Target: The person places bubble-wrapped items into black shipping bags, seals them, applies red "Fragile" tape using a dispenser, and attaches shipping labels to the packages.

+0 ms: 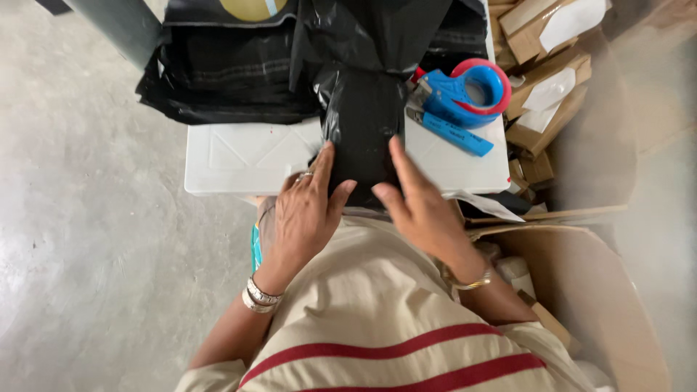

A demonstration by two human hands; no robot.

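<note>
A black plastic bag wrapped around a block-shaped item lies on a small white table, reaching from its near edge to the back. My left hand presses against the package's left side, fingers spread, a ring on one finger. On the package's right side rests my right hand, fingers flat along the plastic. Both hands hold the package between them at the table's front edge.
A blue and red tape dispenser lies on the table right of the package. A stack of black bags sits at the back left. Small cardboard boxes are piled at the right, and a large open carton stands beside me. Grey concrete floor lies left.
</note>
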